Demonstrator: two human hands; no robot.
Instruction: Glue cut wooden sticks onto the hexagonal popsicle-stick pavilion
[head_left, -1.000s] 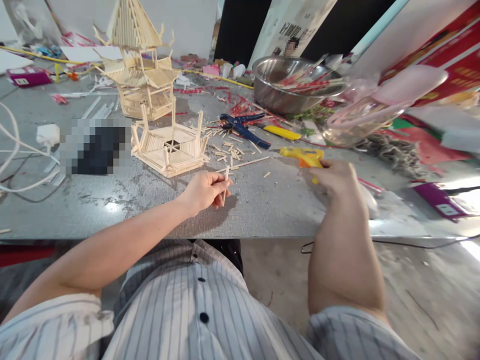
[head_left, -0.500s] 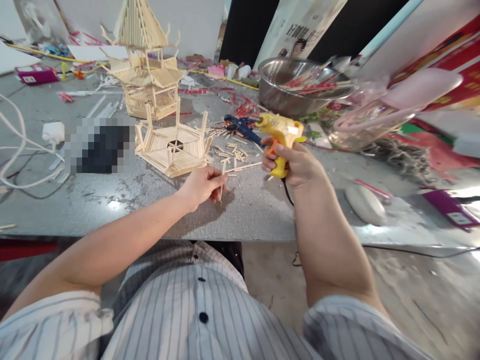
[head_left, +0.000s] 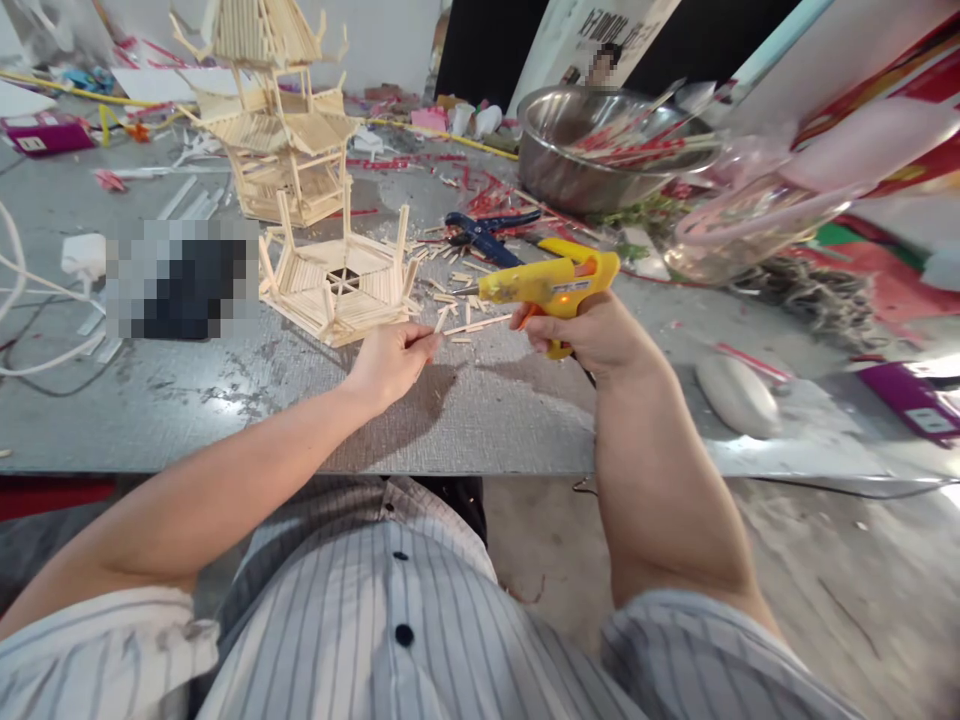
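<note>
My left hand (head_left: 391,362) pinches a short wooden stick (head_left: 441,320) above the grey table (head_left: 465,420). My right hand (head_left: 592,335) grips a yellow glue gun (head_left: 551,283) by its handle, with the nozzle pointing left and close to the stick's upper end. Just beyond my left hand lies an upturned wooden stick frame (head_left: 337,280). Behind it stands a tall wooden stick pagoda model (head_left: 274,110). Loose cut sticks (head_left: 457,295) are scattered between the frame and the gun.
Blue-handled cutters (head_left: 484,232) lie behind the gun. A steel bowl (head_left: 592,150) of red-tipped sticks and a clear pink-rimmed container (head_left: 742,225) stand at the right. A white oval object (head_left: 737,395) lies near the table's front edge. White cables (head_left: 30,300) run at the left.
My right hand lifted the glue gun off the table, swung it left and levelled its nozzle at the stick. My left hand tilted the stick toward the gun.
</note>
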